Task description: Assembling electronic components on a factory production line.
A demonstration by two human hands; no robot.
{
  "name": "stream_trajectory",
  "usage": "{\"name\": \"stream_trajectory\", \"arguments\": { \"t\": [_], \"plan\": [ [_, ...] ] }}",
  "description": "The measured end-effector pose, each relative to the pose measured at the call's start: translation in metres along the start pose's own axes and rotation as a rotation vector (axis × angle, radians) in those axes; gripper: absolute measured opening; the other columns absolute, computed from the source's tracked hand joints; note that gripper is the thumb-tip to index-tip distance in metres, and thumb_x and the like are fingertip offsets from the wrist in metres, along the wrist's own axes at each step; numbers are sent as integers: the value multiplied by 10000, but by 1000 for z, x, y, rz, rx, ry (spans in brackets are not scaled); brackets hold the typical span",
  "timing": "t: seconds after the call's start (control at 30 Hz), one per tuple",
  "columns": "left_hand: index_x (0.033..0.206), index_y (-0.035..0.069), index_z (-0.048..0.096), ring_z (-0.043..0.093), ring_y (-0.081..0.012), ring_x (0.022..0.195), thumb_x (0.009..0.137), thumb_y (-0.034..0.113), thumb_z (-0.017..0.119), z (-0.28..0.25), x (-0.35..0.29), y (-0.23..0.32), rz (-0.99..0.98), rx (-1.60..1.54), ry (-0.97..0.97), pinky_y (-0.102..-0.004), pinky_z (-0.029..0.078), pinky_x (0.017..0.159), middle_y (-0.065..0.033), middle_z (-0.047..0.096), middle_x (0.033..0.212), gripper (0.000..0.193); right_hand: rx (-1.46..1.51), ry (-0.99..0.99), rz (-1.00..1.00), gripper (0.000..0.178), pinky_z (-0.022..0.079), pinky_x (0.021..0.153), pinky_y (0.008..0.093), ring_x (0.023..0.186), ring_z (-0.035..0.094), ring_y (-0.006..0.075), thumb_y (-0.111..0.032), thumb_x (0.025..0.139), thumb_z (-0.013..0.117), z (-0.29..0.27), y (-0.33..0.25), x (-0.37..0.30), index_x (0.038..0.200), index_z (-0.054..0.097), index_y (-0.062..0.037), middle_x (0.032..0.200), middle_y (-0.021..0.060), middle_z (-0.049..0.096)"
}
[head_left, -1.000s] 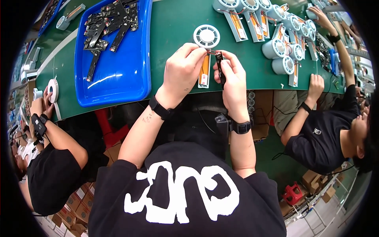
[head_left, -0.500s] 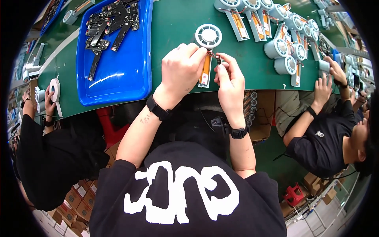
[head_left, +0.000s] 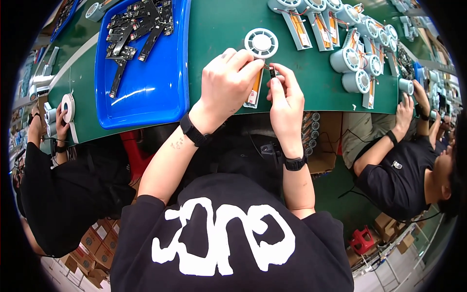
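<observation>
A light-blue handheld fan body (head_left: 261, 43) lies on the green table in front of me, its round grille at the far end. Its open handle, partly hidden by my left hand, holds an orange strip (head_left: 255, 93) with a white label. Closed over the handle's upper part, my left hand (head_left: 227, 83) pinches thin wires (head_left: 266, 66) at its fingertips. Between thumb and fingers, my right hand (head_left: 286, 97) grips a small black circuit board (head_left: 272, 72), held upright just right of the handle. The wires run close to the board; whether they touch is too small to tell.
A blue tray (head_left: 141, 109) with several black circuit boards (head_left: 154, 39) stands left of my hands. More fan bodies (head_left: 345, 59) are clustered at the right. Co-workers sit on both sides: one hand at the left is by a white tape roll (head_left: 68, 108); hands at the right hold a fan part (head_left: 405, 86).
The view has shifted slightly, so the table things sit a little further right. My hands keep their grips, the left fingertips slightly closer to the board. The right co-worker's hands have moved.
</observation>
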State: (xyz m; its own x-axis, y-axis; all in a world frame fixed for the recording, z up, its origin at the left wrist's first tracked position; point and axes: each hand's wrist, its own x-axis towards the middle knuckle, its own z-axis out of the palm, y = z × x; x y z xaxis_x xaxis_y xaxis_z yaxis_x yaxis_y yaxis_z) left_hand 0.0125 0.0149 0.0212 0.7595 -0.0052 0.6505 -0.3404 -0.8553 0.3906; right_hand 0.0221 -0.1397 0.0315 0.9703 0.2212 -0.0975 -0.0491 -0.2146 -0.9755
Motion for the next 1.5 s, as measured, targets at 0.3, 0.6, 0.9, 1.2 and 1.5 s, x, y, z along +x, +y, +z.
{"name": "stream_trajectory", "arguments": {
  "t": [0.3, 0.6, 0.9, 1.2, 1.5],
  "plan": [
    [985, 58, 728, 627, -225, 787, 809, 70, 721, -5, 1, 5, -40, 122, -209, -345, 523, 695, -42, 646, 872, 177, 104, 37, -1, 275, 466, 694, 238, 782, 527, 81, -25, 1001, 555, 5, -1, 0, 1268, 600, 21, 960, 21, 595],
    [1037, 21, 697, 613, -238, 906, 825, 163, 668, -21, 2, 20, -37, 322, -457, -341, 474, 774, -61, 636, 946, 257, -84, 134, -92, 242, 513, 725, 322, 797, 586, 170, -42, 910, 687, 20, -11, 1, 1127, 608, 27, 970, 99, 638],
    [1145, -76, 670, 665, -318, 923, 876, 29, 591, -18, -31, 24, -293, -258, -137, -386, 550, 806, -150, 664, 980, 300, -302, 228, -130, 245, 509, 735, 323, 829, 579, 175, -45, 893, 707, 30, -12, 0, 1110, 620, 29, 1013, 101, 634],
    [1296, -80, 604, 727, -311, 900, 901, -37, 549, -19, -42, 7, -545, -666, -156, -381, 588, 812, -223, 692, 1124, 401, -611, 341, -443, 252, 496, 871, 426, 950, 598, 326, -52, 872, 717, 44, 2, -3, 1098, 636, 25, 1070, 171, 635],
    [1338, -53, 581, 640, -341, 1059, 872, 13, 601, -17, -32, 4, -167, -271, -243, -405, 552, 876, -192, 636, 1146, 472, -976, 313, -594, 498, 472, 952, 453, 1108, 558, 395, -30, 920, 621, 53, 16, -29, 1387, 499, 92, 1300, 245, 562]
  ]
}}
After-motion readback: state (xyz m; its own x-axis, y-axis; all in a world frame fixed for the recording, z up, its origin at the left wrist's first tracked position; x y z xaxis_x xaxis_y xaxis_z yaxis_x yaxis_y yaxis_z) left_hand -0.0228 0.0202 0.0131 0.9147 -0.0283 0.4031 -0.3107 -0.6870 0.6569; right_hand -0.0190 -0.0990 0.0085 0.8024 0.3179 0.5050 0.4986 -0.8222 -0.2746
